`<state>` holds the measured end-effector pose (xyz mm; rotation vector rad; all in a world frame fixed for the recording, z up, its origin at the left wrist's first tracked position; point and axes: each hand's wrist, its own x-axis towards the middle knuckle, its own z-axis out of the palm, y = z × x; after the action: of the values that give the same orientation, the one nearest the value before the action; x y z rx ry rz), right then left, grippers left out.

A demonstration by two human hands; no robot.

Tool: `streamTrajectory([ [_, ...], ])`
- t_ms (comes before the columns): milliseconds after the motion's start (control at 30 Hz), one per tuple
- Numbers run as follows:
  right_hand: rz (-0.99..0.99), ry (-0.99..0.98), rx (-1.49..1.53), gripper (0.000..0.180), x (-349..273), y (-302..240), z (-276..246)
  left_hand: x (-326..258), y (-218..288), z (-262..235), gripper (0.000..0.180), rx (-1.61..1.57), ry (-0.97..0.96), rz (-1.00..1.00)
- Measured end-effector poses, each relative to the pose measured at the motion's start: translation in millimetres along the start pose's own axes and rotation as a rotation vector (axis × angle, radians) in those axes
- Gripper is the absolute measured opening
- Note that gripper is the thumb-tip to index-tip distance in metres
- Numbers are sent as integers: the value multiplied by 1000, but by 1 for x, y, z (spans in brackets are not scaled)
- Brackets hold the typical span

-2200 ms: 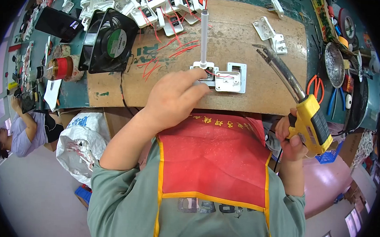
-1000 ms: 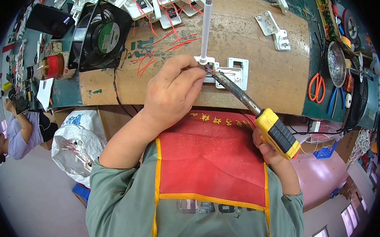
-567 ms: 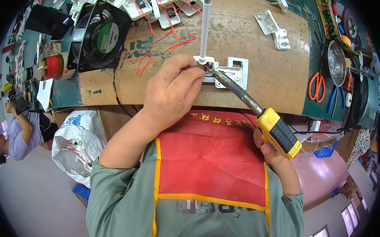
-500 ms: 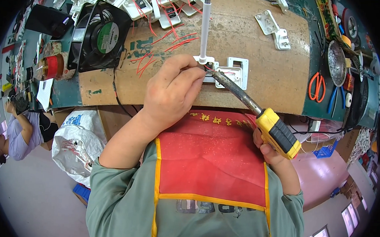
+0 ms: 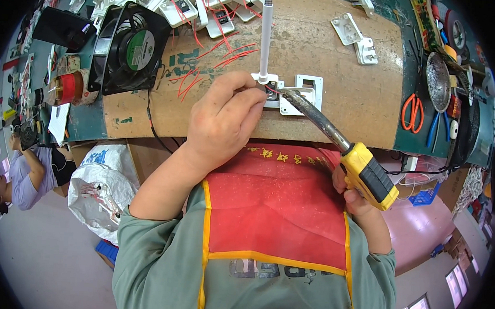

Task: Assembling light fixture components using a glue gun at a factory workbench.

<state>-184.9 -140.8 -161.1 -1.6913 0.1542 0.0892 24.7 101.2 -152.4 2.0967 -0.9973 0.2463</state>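
Soldering at the cardboard-topped bench (image 5: 340,98).

I see my left hand (image 5: 224,122), grip closed on a red wire by the white bracket (image 5: 295,94) at 12 o'clock. My right hand (image 5: 354,196), at 3 o'clock, is clamped on the yellow soldering iron (image 5: 337,148), tip touching that bracket.

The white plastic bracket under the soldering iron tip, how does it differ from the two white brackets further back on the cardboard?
The white plastic bracket under the iron tip sits at the brown cardboard sheet's near edge, worked by the left hand and the yellow-handled soldering iron. The two white brackets further back lie loose and untouched. All look alike.
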Motion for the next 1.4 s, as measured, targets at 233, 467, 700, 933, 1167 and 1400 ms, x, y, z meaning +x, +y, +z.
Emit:
streamTrajectory([
  [233, 15, 140, 494, 49, 5, -1, 2, 0, -1, 0, 18, -17, 0, 1],
  [467, -82, 344, 473, 79, 30, -2, -19, -2, -2, 1, 18, -28, 9, -5],
  [700, -154, 433, 518, 71, 47, -1, -29, 0, -2, 0, 18, -15, -2, 21],
  [933, -127, 405, 564, 71, 47, 5, -30, -1, -1, -2, 18, -76, -4, -32],
  [1167, -139, 417, 571, 72, 46, 7, -29, -2, -25, -40, 14, -7, 33, -337],
  [1400, -148, 401, 588, 71, 45, 8, -30, -1, -34, -51, 10, 242, -102, -545],
])
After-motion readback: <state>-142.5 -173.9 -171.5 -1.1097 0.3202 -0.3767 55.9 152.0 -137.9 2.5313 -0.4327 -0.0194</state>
